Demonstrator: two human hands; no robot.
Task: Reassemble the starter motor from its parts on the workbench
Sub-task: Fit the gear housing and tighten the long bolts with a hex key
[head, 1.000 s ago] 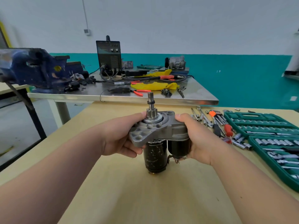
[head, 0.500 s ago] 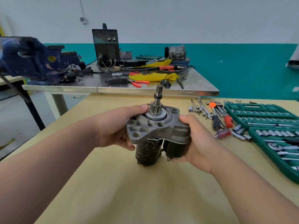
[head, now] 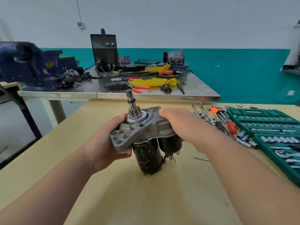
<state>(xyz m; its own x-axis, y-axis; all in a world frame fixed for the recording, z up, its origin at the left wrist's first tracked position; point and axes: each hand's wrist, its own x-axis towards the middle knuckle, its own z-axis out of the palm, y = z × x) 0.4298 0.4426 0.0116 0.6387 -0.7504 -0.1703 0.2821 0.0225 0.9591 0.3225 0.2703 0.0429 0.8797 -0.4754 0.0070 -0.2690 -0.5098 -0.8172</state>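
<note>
I have the starter motor [head: 142, 133] in both hands over the middle of the workbench [head: 146, 200], its shaft [head: 130, 98] pointing up and leaning a little to the far left. Its black body [head: 148, 156] hangs down toward the near side. The bottom end is at or just above the wood, and I cannot tell whether it touches.

My left hand [head: 103, 143] grasps the left side of the grey metal housing [head: 129, 135], thumb on top beside the gear [head: 134, 112] and fingers curled under the flange. My right hand [head: 183, 124] wraps over the right side of the housing, above the smaller black cylinder [head: 170, 143].

I judge this to be heavy and rigid: cast metal on top, steel cans below, nothing that gives under the fingers. The black body looks scuffed and may be greasy, so I would not trust it as a grip. The housing, with its edges and bolt holes, is the safe place to hold, one hand on each side as now. I would stay off the shaft and gear, and off the small metal tabs [head: 170, 158] below the smaller cylinder, which look easy to bend. Off to the right, the green tool case [head: 259, 117] sits well apart.
</note>
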